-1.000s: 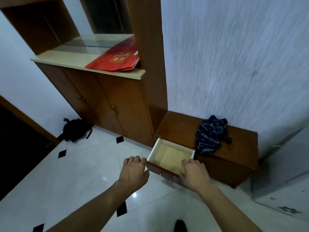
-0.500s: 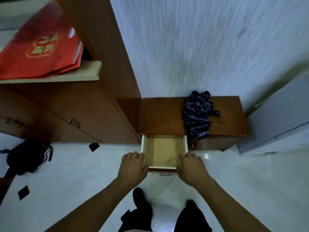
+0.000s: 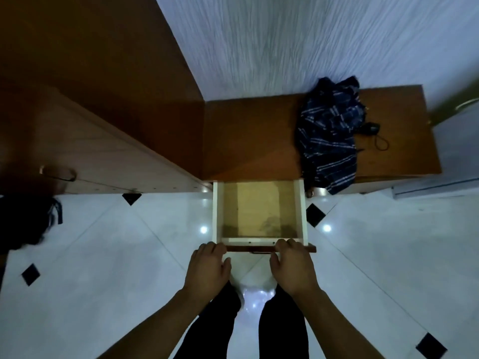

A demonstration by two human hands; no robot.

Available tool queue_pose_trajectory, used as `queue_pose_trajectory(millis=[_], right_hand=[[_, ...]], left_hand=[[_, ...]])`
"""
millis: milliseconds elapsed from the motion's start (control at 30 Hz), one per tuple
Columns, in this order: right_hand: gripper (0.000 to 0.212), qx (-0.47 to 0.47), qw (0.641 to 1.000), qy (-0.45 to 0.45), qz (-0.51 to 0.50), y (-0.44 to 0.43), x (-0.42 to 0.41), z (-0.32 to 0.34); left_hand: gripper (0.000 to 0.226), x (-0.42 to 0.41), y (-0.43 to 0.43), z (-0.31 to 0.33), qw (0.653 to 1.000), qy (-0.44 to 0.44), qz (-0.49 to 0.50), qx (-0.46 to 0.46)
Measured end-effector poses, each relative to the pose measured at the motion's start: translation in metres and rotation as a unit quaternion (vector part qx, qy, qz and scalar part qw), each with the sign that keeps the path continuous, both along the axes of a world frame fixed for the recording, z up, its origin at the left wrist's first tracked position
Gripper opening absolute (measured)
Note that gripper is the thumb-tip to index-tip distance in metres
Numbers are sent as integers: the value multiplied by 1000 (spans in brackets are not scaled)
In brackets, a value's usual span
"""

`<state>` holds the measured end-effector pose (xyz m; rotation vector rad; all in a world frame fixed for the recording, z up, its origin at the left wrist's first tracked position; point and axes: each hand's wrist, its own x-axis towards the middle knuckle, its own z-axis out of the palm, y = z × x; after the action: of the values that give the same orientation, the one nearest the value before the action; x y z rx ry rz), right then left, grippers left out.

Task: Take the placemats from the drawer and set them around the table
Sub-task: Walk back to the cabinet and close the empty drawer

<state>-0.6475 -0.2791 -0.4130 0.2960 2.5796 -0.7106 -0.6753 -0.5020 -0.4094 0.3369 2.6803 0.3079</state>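
Note:
A low wooden bench cabinet's drawer (image 3: 302, 216) with white sides stands pulled out over the floor. A flat yellow-tan sheet (image 3: 259, 206) lies on its bottom, with a faint dark pattern near the front; I cannot tell whether it is a placemat. My left hand (image 3: 208, 268) has its fingers curled over the left end of the dark drawer front (image 3: 248, 247). At the right end, my right hand (image 3: 291, 265) grips the same way. No table is in view.
A dark blue striped cloth (image 3: 329, 136) and a small black corded item (image 3: 373, 129) lie on the bench top (image 3: 248, 136). A tall wooden cabinet (image 3: 90, 99) stands at the left, with a black bag (image 3: 23, 218) below it. White tiled floor surrounds my legs (image 3: 223, 320).
The view has swung downward to look straight into the drawer. The drawer now stands further out, and both hands have stayed on its front.

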Motion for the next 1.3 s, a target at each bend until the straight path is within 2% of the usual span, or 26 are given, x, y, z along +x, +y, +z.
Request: queue_pose_trajectory(millis=[133, 233, 300, 400, 467, 533, 600, 700, 800, 900, 1033, 1300], right_hand=[[15, -66, 996, -16, -60, 5, -1, -52], [14, -159, 958, -122, -205, 4, 3, -92], [15, -230, 886, -237, -324, 4, 4, -112], [14, -320, 741, -350, -476, 0, 8, -140], [15, -322, 687, -369, -537, -4, 13, -160], [11, -333, 660, -352, -574, -5, 14, -179], [9, -351, 649, -319, -595, -3, 10, -192], [9, -356, 655, -290, -600, 1, 6, -204], [7, -355, 679, -272, -582, 0, 0, -208], [8, -341, 687, -257, -587, 1, -18, -210], [12, -335, 707, -242, -574, 7, -49, -216], [19, -369, 718, -216, -549, 23, -120, -228]], left_hand=[[26, -5, 19, -44, 999, -42, 7, 24], [17, 3, 23, -83, 985, -148, 52, 70], [14, 9, 26, -100, 954, -242, 144, 101], [10, 18, 21, -142, 880, -339, 323, 79], [10, 20, 18, -163, 811, -373, 438, 110], [15, 19, 18, -178, 758, -369, 520, 136], [20, 14, 20, -189, 729, -349, 568, 157], [24, 8, 27, -197, 721, -312, 596, 164], [31, 0, 32, -197, 743, -286, 583, 162], [23, -15, 39, -199, 756, -263, 569, 189], [25, -39, 41, -211, 787, -227, 544, 181], [25, -110, 52, -225, 824, -174, 499, 201]])
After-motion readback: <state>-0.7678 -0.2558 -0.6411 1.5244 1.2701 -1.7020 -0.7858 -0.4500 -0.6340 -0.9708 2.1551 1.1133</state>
